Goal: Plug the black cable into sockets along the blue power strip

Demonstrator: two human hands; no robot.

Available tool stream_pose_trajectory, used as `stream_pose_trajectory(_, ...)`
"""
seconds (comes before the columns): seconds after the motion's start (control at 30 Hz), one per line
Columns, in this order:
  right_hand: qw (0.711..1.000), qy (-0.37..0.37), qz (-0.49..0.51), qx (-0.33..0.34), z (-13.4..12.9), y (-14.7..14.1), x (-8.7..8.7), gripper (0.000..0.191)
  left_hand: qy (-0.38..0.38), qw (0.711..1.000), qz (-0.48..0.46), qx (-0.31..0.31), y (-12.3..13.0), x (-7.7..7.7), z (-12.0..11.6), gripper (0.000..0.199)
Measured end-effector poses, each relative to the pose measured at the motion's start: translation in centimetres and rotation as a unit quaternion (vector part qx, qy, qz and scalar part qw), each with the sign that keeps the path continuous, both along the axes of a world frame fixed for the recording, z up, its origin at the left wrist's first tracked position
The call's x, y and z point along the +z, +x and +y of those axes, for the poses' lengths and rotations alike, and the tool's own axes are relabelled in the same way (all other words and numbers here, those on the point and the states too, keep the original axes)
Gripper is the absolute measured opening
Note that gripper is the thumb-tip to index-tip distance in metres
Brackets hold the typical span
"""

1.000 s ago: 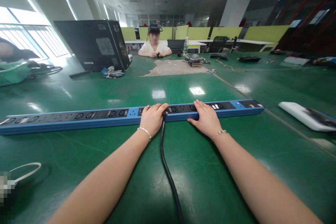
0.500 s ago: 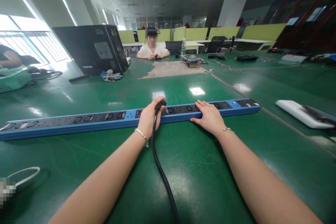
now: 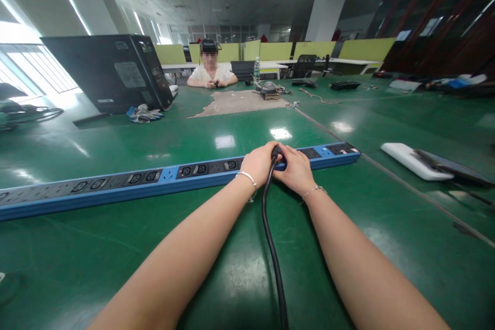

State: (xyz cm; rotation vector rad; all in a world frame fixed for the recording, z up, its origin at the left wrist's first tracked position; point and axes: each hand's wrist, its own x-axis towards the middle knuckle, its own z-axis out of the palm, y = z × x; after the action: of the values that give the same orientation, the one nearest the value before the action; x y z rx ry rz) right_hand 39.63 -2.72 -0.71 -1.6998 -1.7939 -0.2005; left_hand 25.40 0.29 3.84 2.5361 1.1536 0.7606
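A long blue power strip [image 3: 127, 191] with black socket panels lies across the green table. My left hand [image 3: 260, 164] is closed on a black plug [image 3: 276, 152] over the right part of the strip. From the plug a black cable [image 3: 273, 247] runs down toward the bottom of the view. My right hand [image 3: 297, 169] lies right beside the plug, fingers curved over the strip and touching or nearly touching the plug. The plug's front end is hidden by the hands, so whether it sits in a socket cannot be seen.
A black computer case [image 3: 112, 75] stands at the back left, with gloves [image 3: 145, 114] beside it. A white device [image 3: 413, 161] lies at the right. Across the table [image 3: 216, 304] a person [image 3: 211, 73] sits near a bottle [image 3: 257, 68] and a metal part [image 3: 268, 88].
My left hand has moved right along the strip with the plug and now meets my right hand, whose fingers have drawn in around the plug. The view has turned slightly right.
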Motion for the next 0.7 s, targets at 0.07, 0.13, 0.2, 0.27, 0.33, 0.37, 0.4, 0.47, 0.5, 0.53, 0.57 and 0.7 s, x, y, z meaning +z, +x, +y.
stream_pose_trajectory(0.07,1.000,0.013,0.025,0.001,0.0,-0.2,0.1,0.073,-0.001,0.999,0.030,0.020,0.9,0.0,0.3,0.033)
stream_pose_trajectory(0.13,0.999,0.022,0.044,0.001,-0.1,-0.4,0.3,0.073,-0.001,0.999,0.043,0.033,1.3,-0.1,0.4,0.032)
stream_pose_trajectory(0.2,0.998,0.029,0.053,0.002,-0.3,-0.6,0.5,0.069,0.005,0.999,0.041,0.035,1.4,-0.3,0.3,0.031)
stream_pose_trajectory(0.27,0.998,0.032,0.055,0.005,-0.4,-0.8,0.7,0.064,0.012,0.999,0.035,0.030,1.3,-0.5,0.1,0.031)
stream_pose_trajectory(0.33,0.998,0.033,0.053,0.008,-0.5,-0.8,0.8,0.059,0.020,0.999,0.031,0.029,1.3,-0.6,-0.2,0.032)
stream_pose_trajectory(0.37,0.998,0.033,0.051,0.010,-0.5,-0.8,0.8,0.058,0.025,0.999,0.032,0.030,1.3,-0.7,-0.3,0.032)
stream_pose_trajectory(0.4,0.998,0.033,0.048,0.013,-0.5,-0.8,0.8,0.058,0.028,0.998,0.035,0.033,1.3,-0.7,-0.4,0.032)
stream_pose_trajectory(0.47,0.998,0.031,0.039,0.027,-0.4,-0.9,0.8,0.060,0.029,0.998,0.048,0.041,1.4,-0.6,-0.7,0.031)
stream_pose_trajectory(0.5,0.998,0.030,0.036,0.036,-0.4,-0.9,0.8,0.061,0.026,0.997,0.058,0.047,1.5,-0.4,-0.9,0.030)
stream_pose_trajectory(0.53,0.998,0.028,0.035,0.045,-0.3,-0.9,0.8,0.061,0.021,0.996,0.067,0.053,1.5,-0.2,-1.1,0.028)
stream_pose_trajectory(0.57,0.998,0.027,0.037,0.051,-0.3,-1.0,0.8,0.061,0.015,0.995,0.076,0.061,1.6,0.0,-1.2,0.028)
stream_pose_trajectory(0.7,0.996,0.037,0.065,0.050,-0.2,-1.3,0.9,0.055,0.011,0.992,0.084,0.089,2.1,0.6,-1.8,0.030)
